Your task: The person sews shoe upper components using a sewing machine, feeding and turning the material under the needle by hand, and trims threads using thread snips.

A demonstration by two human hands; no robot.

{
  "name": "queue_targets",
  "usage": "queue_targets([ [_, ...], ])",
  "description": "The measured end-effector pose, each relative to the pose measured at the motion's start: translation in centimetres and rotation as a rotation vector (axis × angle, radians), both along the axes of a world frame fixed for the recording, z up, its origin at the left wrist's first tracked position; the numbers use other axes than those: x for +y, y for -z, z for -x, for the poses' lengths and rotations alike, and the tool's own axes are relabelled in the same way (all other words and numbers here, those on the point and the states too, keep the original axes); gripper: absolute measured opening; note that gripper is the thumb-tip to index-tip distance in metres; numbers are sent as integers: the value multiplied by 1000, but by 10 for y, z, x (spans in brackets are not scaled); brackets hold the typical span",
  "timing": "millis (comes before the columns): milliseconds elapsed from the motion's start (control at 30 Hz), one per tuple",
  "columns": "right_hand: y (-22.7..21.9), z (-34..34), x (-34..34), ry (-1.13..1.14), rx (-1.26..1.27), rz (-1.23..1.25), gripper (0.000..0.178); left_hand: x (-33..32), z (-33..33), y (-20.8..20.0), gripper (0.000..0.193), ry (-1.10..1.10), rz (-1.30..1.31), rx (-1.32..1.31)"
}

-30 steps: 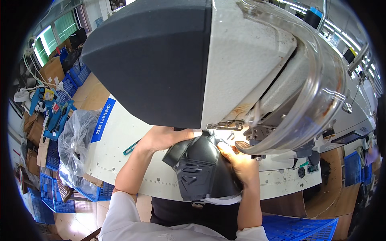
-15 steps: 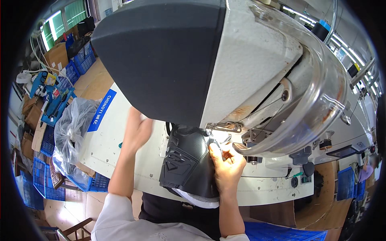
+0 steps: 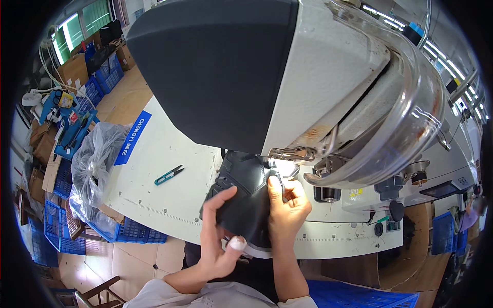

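A black shoe upper (image 3: 245, 192) lies on the white sewing table (image 3: 164, 169), its far end under the head of a large grey and white sewing machine (image 3: 287, 77). My left hand (image 3: 218, 233) grips the near left edge of the upper, thumb on top, with a white bandage on one fingertip. My right hand (image 3: 287, 205) presses on the upper's right side, fingers pinched close to the needle area (image 3: 280, 167). The machine head hides the far part of the upper.
Blue-handled thread snips (image 3: 168, 175) lie on the table to the left. A clear plastic bag (image 3: 95, 164) hangs off the table's left edge above blue crates (image 3: 61, 226). Cardboard boxes and blue tools stand at far left. Machine knobs and a control panel (image 3: 441, 190) are at right.
My left hand has come back from the far left side of the upper to its near edge. The upper has shifted under the machine head, and my view has moved closer.
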State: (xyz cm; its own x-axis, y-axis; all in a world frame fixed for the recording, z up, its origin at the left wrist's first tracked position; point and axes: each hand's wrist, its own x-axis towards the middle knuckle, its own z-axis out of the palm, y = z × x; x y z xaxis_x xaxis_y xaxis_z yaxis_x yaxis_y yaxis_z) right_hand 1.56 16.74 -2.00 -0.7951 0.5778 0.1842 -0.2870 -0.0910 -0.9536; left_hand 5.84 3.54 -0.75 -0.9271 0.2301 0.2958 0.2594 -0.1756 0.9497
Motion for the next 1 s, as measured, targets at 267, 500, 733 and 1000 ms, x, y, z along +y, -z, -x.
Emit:
queue_targets([
  [267,5,-17,-2,-106,-13,35,12,15,26,-11,46,-272,19,146],
  [500,12,-21,2,-130,135,-49,30,3,36,-14,43,-233,27,124],
  [733,14,-19,-4,-81,129,-34,32,3,44,-17,36,-236,-22,85],
  [1000,11,-18,-11,-74,128,-33,33,-10,60,-19,25,-229,47,111],
])
